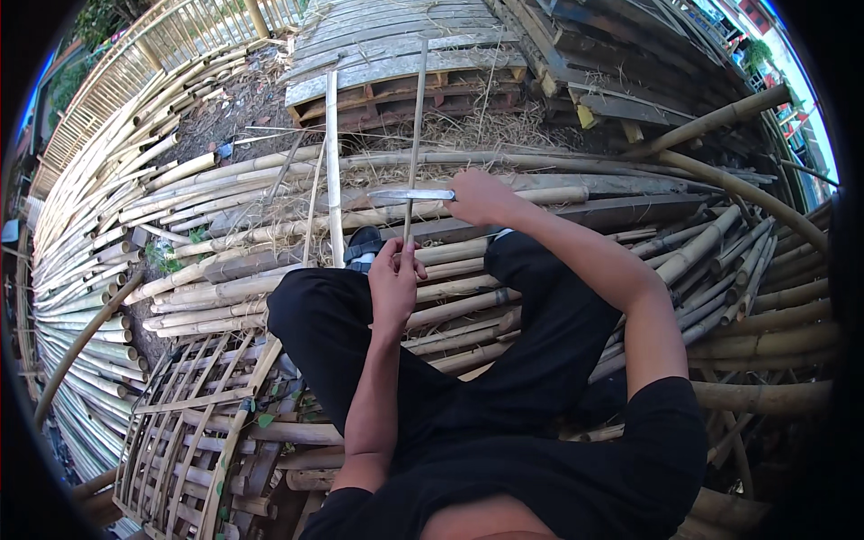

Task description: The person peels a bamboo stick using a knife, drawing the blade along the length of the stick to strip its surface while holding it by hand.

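My left hand is closed round the near end of a long, thin bamboo strip, which points away from me. Its far end reaches over the stacked pallets. In my right hand is the handle of a knife; most of the handle is hidden by my fingers. The pale blade points left and crosses the strip a little beyond my left hand. Left of that strip, a wider split bamboo slat stands out from near my left foot, with a thinner strip beside it.
Bamboo poles lie crosswise under and before me. Wooden pallets are stacked ahead, with dry straw at their foot. A woven bamboo lattice sits at lower left. Slanting poles stand at right. A bamboo fence runs behind.
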A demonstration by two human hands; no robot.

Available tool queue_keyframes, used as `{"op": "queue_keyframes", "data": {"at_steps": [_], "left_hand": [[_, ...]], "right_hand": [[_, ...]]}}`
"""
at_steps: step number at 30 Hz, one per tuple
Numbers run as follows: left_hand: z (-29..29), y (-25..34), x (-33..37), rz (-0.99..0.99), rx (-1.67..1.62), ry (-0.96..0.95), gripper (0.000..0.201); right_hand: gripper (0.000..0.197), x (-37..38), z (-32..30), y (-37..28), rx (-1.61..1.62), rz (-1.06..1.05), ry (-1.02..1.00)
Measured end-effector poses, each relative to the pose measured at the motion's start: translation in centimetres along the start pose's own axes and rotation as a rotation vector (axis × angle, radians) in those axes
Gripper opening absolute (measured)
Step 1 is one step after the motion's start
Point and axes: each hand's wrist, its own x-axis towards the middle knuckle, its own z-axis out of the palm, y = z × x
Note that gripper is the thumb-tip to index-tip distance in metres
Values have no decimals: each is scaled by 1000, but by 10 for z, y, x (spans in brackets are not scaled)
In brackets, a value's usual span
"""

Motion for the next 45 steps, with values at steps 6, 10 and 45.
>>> {"op": "queue_keyframes", "data": {"at_steps": [6, 10, 45], "left_hand": [[6, -4, -2, 106, 224, 134, 19], [2, -3, -8, 49, 132, 123, 17], [5, -2, -7, 206, 433, 275, 23]], "right_hand": [[28, -8, 9, -27, -116, -93, -97], [30, 23, 5, 3, -80, 180, 1], [29, 29, -37, 68, 101, 475, 198]]}}
